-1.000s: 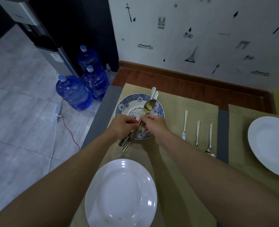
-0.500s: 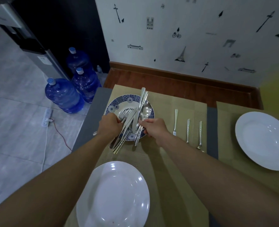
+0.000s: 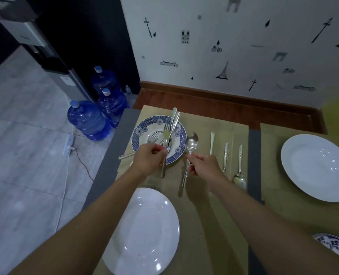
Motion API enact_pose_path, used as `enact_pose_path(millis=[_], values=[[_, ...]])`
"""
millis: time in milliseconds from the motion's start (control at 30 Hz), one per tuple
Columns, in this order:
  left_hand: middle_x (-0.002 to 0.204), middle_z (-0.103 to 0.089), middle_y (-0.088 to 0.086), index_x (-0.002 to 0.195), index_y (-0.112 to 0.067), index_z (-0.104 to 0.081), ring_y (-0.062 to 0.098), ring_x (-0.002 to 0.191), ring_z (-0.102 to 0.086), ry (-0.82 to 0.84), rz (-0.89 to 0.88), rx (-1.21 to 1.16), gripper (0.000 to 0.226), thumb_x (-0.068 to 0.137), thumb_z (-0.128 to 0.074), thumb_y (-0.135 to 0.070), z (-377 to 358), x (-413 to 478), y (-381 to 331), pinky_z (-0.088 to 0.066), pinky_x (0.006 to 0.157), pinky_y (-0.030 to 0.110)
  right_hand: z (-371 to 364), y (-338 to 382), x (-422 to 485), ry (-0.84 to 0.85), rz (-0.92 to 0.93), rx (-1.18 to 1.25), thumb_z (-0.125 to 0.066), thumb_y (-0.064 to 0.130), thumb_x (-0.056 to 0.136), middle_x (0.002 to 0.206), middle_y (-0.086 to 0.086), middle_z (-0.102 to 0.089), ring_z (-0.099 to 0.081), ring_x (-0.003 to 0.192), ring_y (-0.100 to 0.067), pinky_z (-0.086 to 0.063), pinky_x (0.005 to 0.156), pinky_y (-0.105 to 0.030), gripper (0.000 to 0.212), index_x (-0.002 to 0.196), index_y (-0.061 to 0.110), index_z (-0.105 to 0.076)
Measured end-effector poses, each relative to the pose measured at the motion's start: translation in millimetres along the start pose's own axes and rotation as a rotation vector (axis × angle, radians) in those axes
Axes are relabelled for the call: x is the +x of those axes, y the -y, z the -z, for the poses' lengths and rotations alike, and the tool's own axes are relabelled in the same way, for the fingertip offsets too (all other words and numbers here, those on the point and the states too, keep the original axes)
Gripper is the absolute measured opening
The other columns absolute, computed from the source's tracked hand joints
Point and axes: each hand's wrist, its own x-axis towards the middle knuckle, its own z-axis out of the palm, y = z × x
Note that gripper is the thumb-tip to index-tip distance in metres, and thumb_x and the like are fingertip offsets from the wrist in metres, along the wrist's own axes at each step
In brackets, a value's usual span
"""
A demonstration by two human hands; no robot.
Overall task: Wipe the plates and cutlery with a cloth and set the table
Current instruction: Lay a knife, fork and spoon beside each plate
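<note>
My right hand (image 3: 202, 165) pinches the shiny steel spoon (image 3: 192, 141), now lifted off the blue-patterned round plate (image 3: 138, 132). My left hand (image 3: 148, 160) grips a second steel utensil (image 3: 163, 171); laying likely follows.

The far plate (image 3: 139, 132) is white with a rim of blue patchwork florals. The near plate (image 3: 144, 235) and the right plate (image 3: 315, 167) are plain glossy white, and the spoon (image 3: 192, 140) and other cutlery (image 3: 173, 120) are silver. The placemats (image 3: 204, 205) are olive-tan, the table (image 3: 109, 155) grey, the water bottles (image 3: 87, 121) blue, and the wall (image 3: 244, 46) white with black Paris sketches.
</note>
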Motion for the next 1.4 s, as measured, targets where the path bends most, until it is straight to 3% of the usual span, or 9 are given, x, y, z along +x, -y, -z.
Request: enact_pose_path(millis=[233, 467, 700, 867, 933, 1100, 1267, 1333, 1400], values=[[0.056, -0.060, 0.000, 0.084, -0.004, -0.070, 0.005, 0.045, -0.051, 0.129, 0.099, -0.165, 0.008, 0.091, -0.068, -0.006, -67, -80, 16, -0.044, 0.047, 0.016, 58, -59, -66, -0.062, 0.016, -0.014, -0.073, 0.018, 0.095, 0.070, -0.010, -0.072, -0.062, 0.062, -0.013, -0.055, 0.068, -0.030, 0.012, 0.086, 0.024, -0.078], [0.063, -0.066, -0.002, 0.087, -0.008, -0.074, 0.005, 0.049, -0.056, 0.198, 0.123, -0.082, 0.010, 0.091, -0.071, -0.018, -137, -152, 52, -0.047, 0.054, 0.017, 106, -131, -133, -0.153, -0.076, -0.001, -0.072, 0.011, 0.094, 0.077, -0.016, -0.075, -0.065, 0.059, -0.015, -0.056, 0.060, -0.029, 0.008, 0.091, 0.009, -0.078], [0.071, -0.070, 0.006, 0.088, -0.007, -0.075, 0.008, 0.054, -0.059, 0.217, 0.208, -0.040, 0.009, 0.087, -0.075, -0.016, -177, -196, 79, -0.053, 0.055, 0.025, 126, -193, -168, -0.177, -0.092, -0.109, -0.075, 0.024, 0.093, 0.074, 0.005, -0.078, -0.073, 0.073, -0.015, -0.061, 0.078, -0.037, 0.014, 0.080, 0.030, -0.078], [0.062, -0.066, -0.003, 0.076, -0.018, -0.073, 0.008, 0.053, -0.059, 0.187, 0.182, 0.111, 0.008, 0.082, -0.079, -0.021, -186, -210, 94, -0.056, 0.063, 0.035, 129, -216, -170, -0.172, -0.069, -0.163, -0.077, 0.023, 0.091, 0.066, 0.004, -0.076, -0.070, 0.057, -0.007, -0.060, 0.067, -0.028, 0.010, 0.083, 0.024, -0.081], [0.063, -0.065, -0.006, 0.074, -0.022, -0.071, 0.006, 0.058, -0.059, 0.170, 0.144, 0.199, 0.011, 0.081, -0.079, -0.025, -188, -215, 95, -0.051, 0.063, 0.026, 130, -220, -171, -0.194, -0.067, -0.166, -0.079, 0.022, 0.089, 0.065, 0.005, -0.075, -0.070, 0.055, -0.007, -0.056, 0.058, -0.020, 0.007, 0.083, 0.021, -0.080], [0.102, -0.058, -0.006, 0.105, -0.022, -0.059, 0.014, 0.088, -0.060, 0.127, -0.047, 0.419, 0.030, 0.083, -0.075, -0.035, -185, -221, 98, -0.043, 0.070, 0.025, 134, -230, -174, -0.238, 0.122, -0.426, -0.078, 0.029, 0.089, 0.087, 0.011, -0.069, -0.065, 0.075, -0.003, -0.058, 0.071, -0.029, 0.011, 0.092, 0.026, -0.068], [0.166, -0.004, -0.016, 0.157, -0.033, -0.014, 0.017, 0.127, -0.053, 0.318, -0.338, 0.685, 0.073, 0.098, -0.056, -0.035, -184, -218, 100, -0.050, 0.096, 0.032, 137, -236, -176, -0.063, 0.364, -0.776, -0.057, 0.040, 0.103, 0.158, 0.023, -0.034, -0.044, 0.132, -0.007, -0.043, 0.106, -0.024, 0.060, 0.157, 0.033, -0.035], [0.165, 0.005, -0.020, 0.158, -0.034, -0.009, 0.017, 0.129, -0.053, 0.374, -0.321, 0.752, 0.072, 0.100, -0.051, -0.037, -184, -215, 102, -0.048, 0.099, 0.031, 137, -239, -172, -0.022, 0.387, -0.904, -0.048, 0.042, 0.106, 0.166, 0.024, -0.011, -0.043, 0.128, -0.012, -0.042, 0.106, -0.025, 0.066, 0.163, 0.031, -0.015], [0.164, -0.001, -0.022, 0.158, -0.034, -0.013, 0.016, 0.130, -0.052, 0.392, -0.328, 0.781, 0.068, 0.101, -0.050, -0.039, -183, -216, 101, -0.047, 0.101, 0.030, 136, -240, -171, -0.041, 0.446, -0.949, -0.054, 0.040, 0.104, 0.166, 0.019, -0.023, -0.049, 0.108, -0.015, -0.049, 0.091, -0.024, 0.068, 0.162, 0.027, -0.021]])
